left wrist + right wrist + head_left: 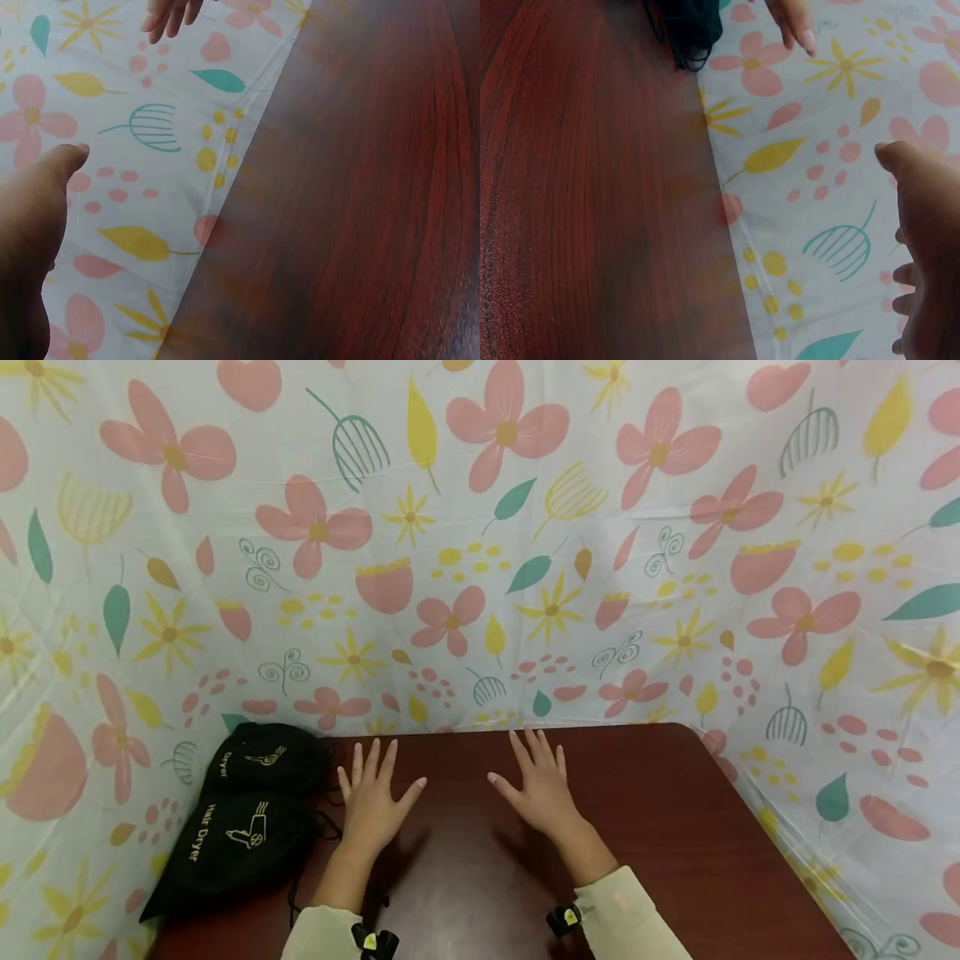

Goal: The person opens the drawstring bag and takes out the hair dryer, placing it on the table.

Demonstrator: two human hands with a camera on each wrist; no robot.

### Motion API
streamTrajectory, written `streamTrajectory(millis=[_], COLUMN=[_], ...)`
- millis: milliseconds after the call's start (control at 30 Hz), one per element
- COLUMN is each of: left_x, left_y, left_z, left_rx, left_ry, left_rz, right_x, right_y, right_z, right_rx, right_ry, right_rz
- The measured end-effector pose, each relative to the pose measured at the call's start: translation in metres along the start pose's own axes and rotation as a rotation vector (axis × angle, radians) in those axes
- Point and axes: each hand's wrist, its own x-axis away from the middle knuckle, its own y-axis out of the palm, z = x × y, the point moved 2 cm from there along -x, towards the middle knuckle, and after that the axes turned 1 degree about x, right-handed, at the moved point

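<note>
One reddish table [465, 843] bears two black bags [232, 852] [273, 764]; two hands [373, 802] [542, 787], fingers spread, hover above.

- Soft, moderate light fills the head view, apparently from above; the source lies out of frame.
- Pale glare spreads over the near middle of the reddish-brown wooden tabletop [468, 902].
- Soft-edged shadows fall on the tabletop inward of the left hand [372, 806] and right hand [545, 797].
- The black "Hair Dryer" drawstring pouch [255, 852] reads very dark, its folds hard to make out.
- Toward the head view's edges, the floral fabric backdrop [465, 627] looks stretched.
- Both wrist views are dimmer and slightly hazy, the near hand shaded, blurry reflections dulling the tabletop beside the backdrop.
</note>
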Motion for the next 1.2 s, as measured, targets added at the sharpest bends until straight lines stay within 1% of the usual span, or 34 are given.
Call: streamTrajectory(millis=[100,200,267,400,500,600,800,1033,1200], left_x=[0.001,0.003,0.004,0.007,0.009,0.013,0.023,0.032,0.038], left_y=[-0.005,-0.009,-0.011,-0.014,-0.017,-0.020,-0.028,-0.032,-0.035], left_z=[-0.004,-0.010,-0.014,-0.022,-0.029,-0.037,-0.051,-0.066,-0.073], left_rx=[0.002,0.012,0.024,0.053,0.057,0.051,0.030,0.002,-0.003], left_ry=[0.004,-0.008,-0.015,-0.022,-0.040,-0.060,-0.077,-0.112,-0.158], left_rz=[0.018,0.038,0.068,0.141,0.144,0.139,0.179,0.223,0.209], right_x=[-0.001,-0.002,-0.002,-0.002,0.000,0.001,0.004,0.009,0.014], right_y=[-0.002,-0.003,-0.003,-0.004,-0.003,-0.001,0.002,0.003,0.005], right_z=[-0.002,-0.002,-0.001,-0.002,-0.002,-0.003,-0.003,-0.001,0.000], right_rx=[-0.012,-0.029,-0.038,-0.057,-0.070,-0.085,-0.146,-0.183,-0.186], right_ry=[-0.048,-0.084,-0.095,-0.085,-0.083,-0.100,-0.138,-0.112,-0.089], right_rz=[0.017,0.037,0.050,0.049,0.039,0.028,0.021,-0.042,-0.092])
